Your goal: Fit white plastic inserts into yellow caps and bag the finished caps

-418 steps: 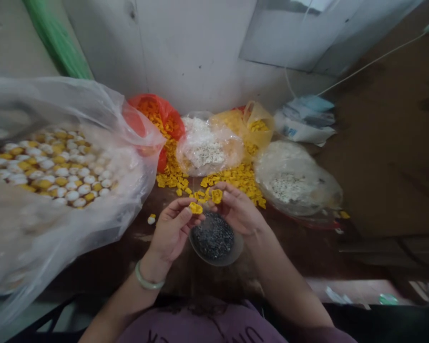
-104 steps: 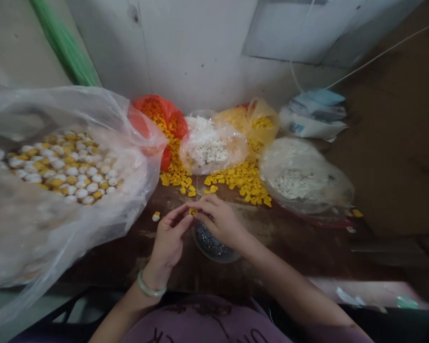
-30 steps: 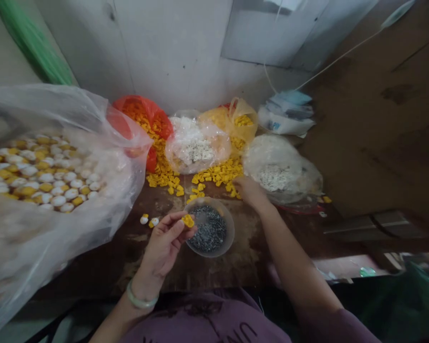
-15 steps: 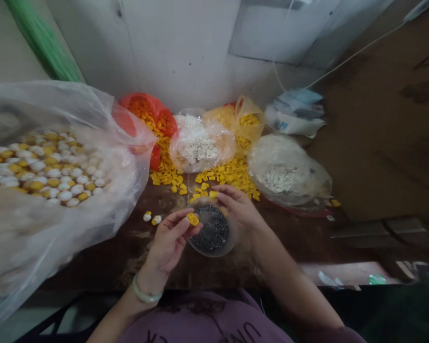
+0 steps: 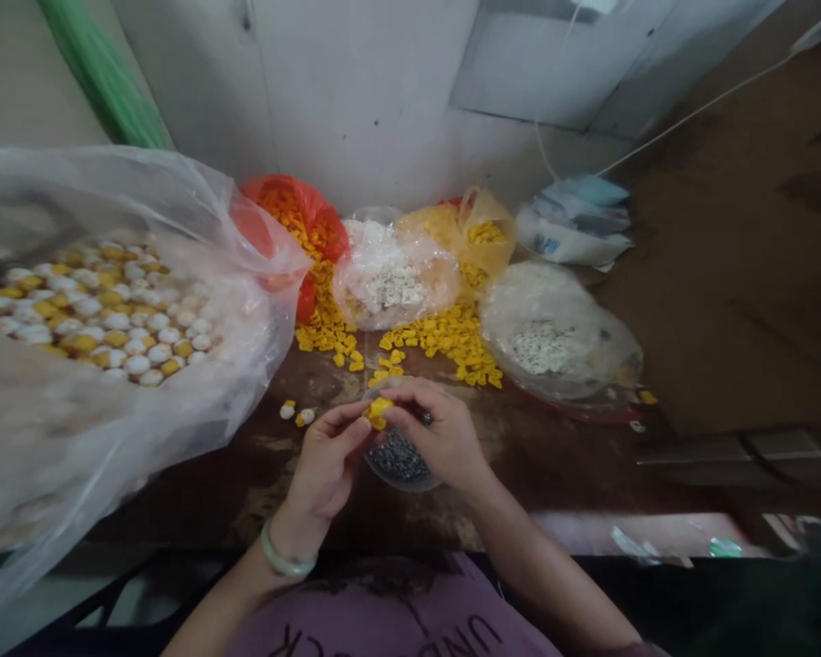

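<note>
Over a round bowl (image 5: 420, 484) of small dark, shiny pieces (image 5: 398, 454), my two hands meet at their fingertips. My left hand (image 5: 323, 465), with a pale green bangle at its wrist, pinches a small yellow plastic piece (image 5: 379, 412). My right hand (image 5: 446, 440) is closed on the yellow plastic too, its thumb and index finger pressed to the upper right side. Whether two pieces are joined there is hidden by the fingers. Two white-and-yellow pieces (image 5: 296, 413) lie on the table left of the bowl.
A large clear bag (image 5: 246, 383) of white-and-yellow pieces fills the left. Loose yellow pieces (image 5: 452, 338) lie behind the bowl, near a red bag (image 5: 325, 233), a clear bag (image 5: 383, 265) of white parts and a yellow bag (image 5: 496, 242). Another clear bag (image 5: 554, 319) sits right.
My right hand has moved left and brought its yellow piece to the one in my left hand. Both hands now touch at the fingertips, covering more of the bowl.
</note>
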### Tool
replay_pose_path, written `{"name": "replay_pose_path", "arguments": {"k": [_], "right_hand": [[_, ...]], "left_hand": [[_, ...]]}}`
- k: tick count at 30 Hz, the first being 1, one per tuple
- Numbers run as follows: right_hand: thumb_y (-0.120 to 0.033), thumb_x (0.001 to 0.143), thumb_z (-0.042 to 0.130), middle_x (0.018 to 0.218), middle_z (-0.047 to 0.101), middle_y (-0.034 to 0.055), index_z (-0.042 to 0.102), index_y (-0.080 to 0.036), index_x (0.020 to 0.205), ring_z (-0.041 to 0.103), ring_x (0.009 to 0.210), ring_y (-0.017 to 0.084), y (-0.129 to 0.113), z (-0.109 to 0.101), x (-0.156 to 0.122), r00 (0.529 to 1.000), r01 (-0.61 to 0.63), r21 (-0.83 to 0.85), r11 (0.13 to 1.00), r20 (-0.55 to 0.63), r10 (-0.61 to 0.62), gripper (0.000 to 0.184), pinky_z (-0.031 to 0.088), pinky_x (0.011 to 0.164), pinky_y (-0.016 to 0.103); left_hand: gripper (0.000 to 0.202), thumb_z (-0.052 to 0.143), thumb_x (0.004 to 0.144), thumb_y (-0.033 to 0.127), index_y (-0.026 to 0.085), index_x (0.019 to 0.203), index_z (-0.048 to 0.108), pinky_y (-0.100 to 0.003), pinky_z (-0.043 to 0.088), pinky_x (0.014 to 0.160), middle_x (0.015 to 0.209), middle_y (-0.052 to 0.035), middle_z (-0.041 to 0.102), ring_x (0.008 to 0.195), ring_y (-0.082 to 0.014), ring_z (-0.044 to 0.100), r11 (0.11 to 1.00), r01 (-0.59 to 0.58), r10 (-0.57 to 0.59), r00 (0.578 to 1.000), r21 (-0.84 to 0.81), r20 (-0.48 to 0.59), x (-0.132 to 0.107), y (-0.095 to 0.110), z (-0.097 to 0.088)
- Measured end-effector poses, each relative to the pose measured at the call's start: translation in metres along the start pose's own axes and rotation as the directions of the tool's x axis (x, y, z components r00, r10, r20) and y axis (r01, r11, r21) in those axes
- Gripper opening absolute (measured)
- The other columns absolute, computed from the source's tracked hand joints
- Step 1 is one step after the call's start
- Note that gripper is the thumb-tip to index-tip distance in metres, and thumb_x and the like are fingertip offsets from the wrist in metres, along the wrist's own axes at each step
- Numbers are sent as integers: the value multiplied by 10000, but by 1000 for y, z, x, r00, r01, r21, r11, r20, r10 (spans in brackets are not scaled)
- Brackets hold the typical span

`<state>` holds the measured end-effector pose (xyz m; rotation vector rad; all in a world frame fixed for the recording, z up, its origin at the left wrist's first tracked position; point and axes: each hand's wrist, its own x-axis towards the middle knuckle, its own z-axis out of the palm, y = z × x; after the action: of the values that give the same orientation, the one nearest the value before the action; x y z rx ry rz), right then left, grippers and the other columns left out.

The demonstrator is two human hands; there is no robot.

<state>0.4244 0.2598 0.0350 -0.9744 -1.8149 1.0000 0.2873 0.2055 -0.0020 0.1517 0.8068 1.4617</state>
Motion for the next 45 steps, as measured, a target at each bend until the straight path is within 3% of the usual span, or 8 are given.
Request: {"name": "replay_pose_path", "arguments": {"k": [6,13,21,30,35,38,42,45], "right_hand": [[-293,804,713,865,698,17,722,-237,867,643,823,171,8,23,-9,985,-103,230,968,-113,131,85,516,765,310],[-232,804,716,843,677,18,724,-241,851,616,807,170,7,22,-15,992,21,83,996,-122,-11,48,503,777,316],[-256,860,659,878,693,17,705,-242,897,635,818,172,13,28,-20,990,0,138,990,-143,20,61,514,760,305],[-203,845,686,890,672,20,711,-263,923,621,891,186,11,21,-17,984,161,-59,985,-67,-165,101,498,829,333],[-317,869,673,1127,605,47,683,-288,1014,556,1134,212,16,31,-23,999,47,194,980,-34,-41,148,440,998,383],[-411,852,687,1174,606,46,618,-297,1116,570,1119,201,16,43,-27,991,-119,428,896,-3,133,296,460,986,358],[-487,779,741,1064,665,30,604,-290,1084,627,1003,187,14,53,-27,960,-255,652,714,82,268,388,502,929,326],[-470,745,770,1019,692,32,627,-280,1007,635,1014,205,14,55,-25,955,-257,675,691,68,288,354,505,935,342]], "left_hand": [[355,951,424,260,190,724,775,-242,585,715,769,-23,771,698,-137,706,998,-56,56,998,-10,-38,-1,4,6],[363,949,427,298,194,728,776,-245,586,708,742,-16,763,672,-130,696,997,-79,80,996,23,-38,-1,5,5],[347,943,444,279,181,729,771,-245,577,705,746,-26,761,670,-130,689,997,-68,68,998,28,-17,1,5,4],[391,943,430,281,178,768,774,-242,540,697,764,-33,760,685,-132,677,997,-49,53,996,59,-67,0,5,-1],[364,927,427,219,192,758,776,-239,526,747,799,-31,768,751,-136,681,990,-121,129,985,78,-114,-2,4,2],[316,902,462,199,199,753,778,-253,537,770,828,-38,775,785,-153,693,967,-219,233,966,130,-110,-5,2,4],[208,827,595,159,221,789,786,-282,541,852,862,-31,776,862,-176,703,871,-400,421,907,287,-15,-7,-1,1],[161,768,683,139,230,815,788,-303,534,892,874,-34,769,902,-190,696,769,-503,510,855,395,95,-7,-1,-4]]}}
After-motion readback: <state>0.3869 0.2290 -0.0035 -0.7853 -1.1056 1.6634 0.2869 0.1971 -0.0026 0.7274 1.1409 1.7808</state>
